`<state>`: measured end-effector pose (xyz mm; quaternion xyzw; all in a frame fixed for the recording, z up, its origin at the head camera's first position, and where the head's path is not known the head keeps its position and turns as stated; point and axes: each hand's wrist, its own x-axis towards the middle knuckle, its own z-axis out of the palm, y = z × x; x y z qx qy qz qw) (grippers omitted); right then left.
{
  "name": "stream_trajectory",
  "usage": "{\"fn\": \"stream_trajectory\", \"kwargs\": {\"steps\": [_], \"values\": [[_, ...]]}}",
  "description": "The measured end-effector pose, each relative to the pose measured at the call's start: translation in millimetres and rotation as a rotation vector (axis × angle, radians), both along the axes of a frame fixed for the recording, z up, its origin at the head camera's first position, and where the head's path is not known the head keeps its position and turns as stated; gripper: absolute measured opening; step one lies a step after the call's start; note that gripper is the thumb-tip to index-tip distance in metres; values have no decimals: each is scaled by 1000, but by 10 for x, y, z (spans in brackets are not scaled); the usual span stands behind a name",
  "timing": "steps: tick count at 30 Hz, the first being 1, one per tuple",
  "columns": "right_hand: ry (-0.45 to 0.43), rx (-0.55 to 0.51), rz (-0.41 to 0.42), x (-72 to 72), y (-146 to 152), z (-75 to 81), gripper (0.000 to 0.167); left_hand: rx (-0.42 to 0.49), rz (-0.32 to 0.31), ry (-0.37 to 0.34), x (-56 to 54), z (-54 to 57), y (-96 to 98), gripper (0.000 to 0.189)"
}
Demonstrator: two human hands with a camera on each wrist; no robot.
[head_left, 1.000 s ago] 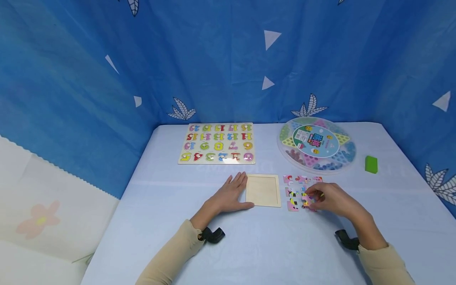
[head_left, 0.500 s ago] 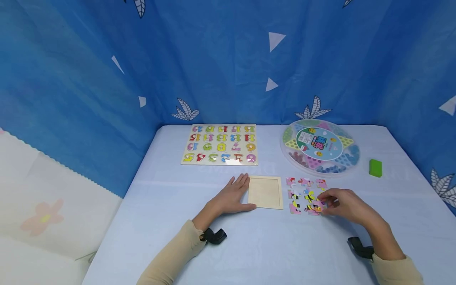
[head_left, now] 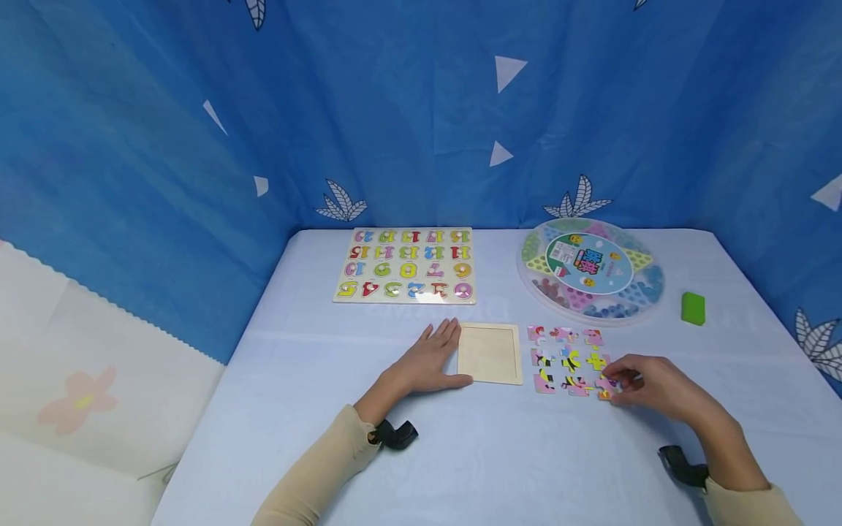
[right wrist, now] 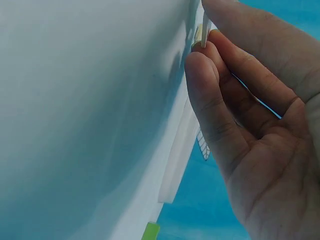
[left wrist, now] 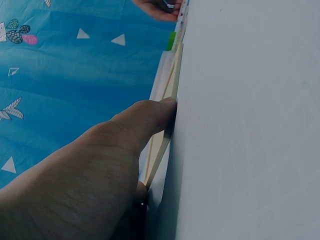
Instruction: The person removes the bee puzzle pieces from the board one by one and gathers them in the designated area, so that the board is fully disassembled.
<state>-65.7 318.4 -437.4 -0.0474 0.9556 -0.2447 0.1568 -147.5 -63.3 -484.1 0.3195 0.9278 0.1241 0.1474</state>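
Observation:
My left hand (head_left: 427, 359) lies beside a square wooden puzzle tray (head_left: 490, 354), straight fingers along its left edge and thumb at its near left corner. The left wrist view shows the thumb (left wrist: 162, 114) right against the side of the tray. To the right of the tray, pink and yellow jigsaw pieces (head_left: 571, 361) lie spaced apart in three rows. My right hand (head_left: 651, 381) pinches a jigsaw piece (head_left: 604, 388) at the near right corner of that group. Seen edge-on in the right wrist view, the piece (right wrist: 205, 31) is between thumb and fingertips.
At the back left lies a number puzzle board (head_left: 406, 264). A round clear case of coloured beads (head_left: 592, 269) is at the back right, with a green block (head_left: 693, 308) beside it. Blue patterned cloth (head_left: 408, 109) hangs behind the table.
My right hand has moved right and slightly nearer with the jigsaw piece, uncovering other pieces in the right column. The left hand stays at the tray. The head view has shifted slightly.

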Motion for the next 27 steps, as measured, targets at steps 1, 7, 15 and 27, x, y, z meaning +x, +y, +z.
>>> {"fn": "stream_trajectory", "kwargs": {"steps": [1,7,15,27], "values": [[-2,-1,-1,-1,6,-7,45,0,1,0,1,-2,-2,100],[-15,4,-18,-16,28,-30,45,-3,6,1,10,-1,-6,101],[-1,33,-25,-18,40,-50,44,-8,-6,1,9,11,15,101],[-13,59,-23,-22,34,-31,48,-7,-6,10,25,30,22,102]]}}
